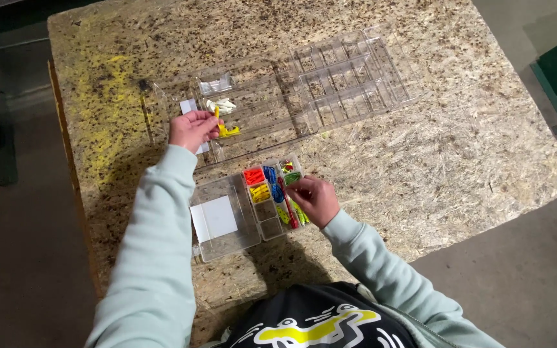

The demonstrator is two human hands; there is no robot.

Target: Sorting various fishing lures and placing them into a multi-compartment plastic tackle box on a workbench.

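The left hand (191, 129) is reaching out over the left end of a large clear divided tray (278, 96), its fingers pinched shut on a small yellow piece (216, 114) that is hanging just above other yellow pieces (229, 131) lying in one of the tray's compartments; a few white pieces (220, 105) are sitting in the compartment just beyond. The right hand (314, 200) is curling, fingers bent inward, over the right side of a small clear organiser box (272, 196) lying near the bench's (472, 154) near edge; whether it is gripping anything I cannot tell. That box is holding red, blue, yellow and green pieces in separate cells, and its open lid (224, 219) is lying flat to its left, touching it. The large tray is stretching across the middle of the bench toward the far edge, its right half standing empty. Bare bench is lying open all along the right side and the far left corner, while the near edge is sitting close under the person's body.
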